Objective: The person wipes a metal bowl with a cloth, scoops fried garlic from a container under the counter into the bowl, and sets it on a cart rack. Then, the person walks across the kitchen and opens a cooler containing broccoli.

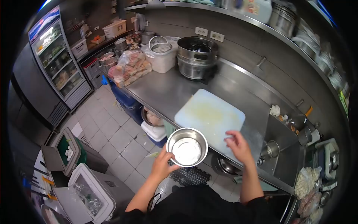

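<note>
A round stainless steel bowl point(187, 148), which looks empty, is in my left hand point(162, 165). The thumb hooks over its rim, and the other fingers are mostly hidden beneath. The bowl is held in front of the counter's edge. My right hand point(239, 148) hovers by the near right part of a white cutting board point(205, 115), fingers slightly bent and apart, with nothing in them. The board lies on the steel counter point(160, 89) and has a yellowish stain in its middle.
A large steamer pot point(197, 61) stands against the wall. Left of it are a white tub point(164, 61) and bagged food point(130, 67). At right is a sink point(287, 149) with a metal container point(270, 149) in it. Open bins point(89, 194) stand on the floor.
</note>
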Demonstrator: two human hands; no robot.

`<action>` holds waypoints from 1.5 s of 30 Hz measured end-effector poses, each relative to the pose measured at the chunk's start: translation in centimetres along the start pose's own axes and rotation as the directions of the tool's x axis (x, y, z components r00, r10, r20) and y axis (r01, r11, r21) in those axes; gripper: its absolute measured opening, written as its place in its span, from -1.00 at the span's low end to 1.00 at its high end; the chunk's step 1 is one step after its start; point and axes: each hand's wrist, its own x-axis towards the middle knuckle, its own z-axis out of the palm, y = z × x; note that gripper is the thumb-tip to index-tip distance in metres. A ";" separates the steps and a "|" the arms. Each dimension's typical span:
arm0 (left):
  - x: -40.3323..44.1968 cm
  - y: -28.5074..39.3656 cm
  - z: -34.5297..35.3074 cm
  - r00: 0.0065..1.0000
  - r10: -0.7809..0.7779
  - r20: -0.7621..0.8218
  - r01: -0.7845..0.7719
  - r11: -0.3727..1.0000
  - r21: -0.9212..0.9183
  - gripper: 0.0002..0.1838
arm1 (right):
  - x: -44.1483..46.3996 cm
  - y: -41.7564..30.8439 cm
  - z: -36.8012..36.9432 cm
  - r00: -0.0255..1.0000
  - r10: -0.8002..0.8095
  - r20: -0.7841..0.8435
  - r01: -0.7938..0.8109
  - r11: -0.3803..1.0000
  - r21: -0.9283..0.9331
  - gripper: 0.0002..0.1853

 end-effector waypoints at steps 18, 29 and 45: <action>16.3 -16.1 -11.9 0.924 -0.207 -0.322 0.274 0.945 0.180 -0.51 | 66.6 -34.3 -5.6 0.542 -0.784 -0.302 0.188 0.463 -0.866 -0.21; 21.6 -21.7 -16.2 0.895 -0.339 -0.289 0.380 0.920 0.098 -0.51 | 81.6 -32.1 -2.9 0.608 -0.636 -0.476 -0.069 0.554 -0.829 -0.56; 19.1 -31.7 -34.7 0.936 -0.090 -0.341 0.242 0.867 0.435 -0.56 | 44.5 -15.9 61.3 0.563 -0.415 0.715 0.816 0.420 -0.398 -0.69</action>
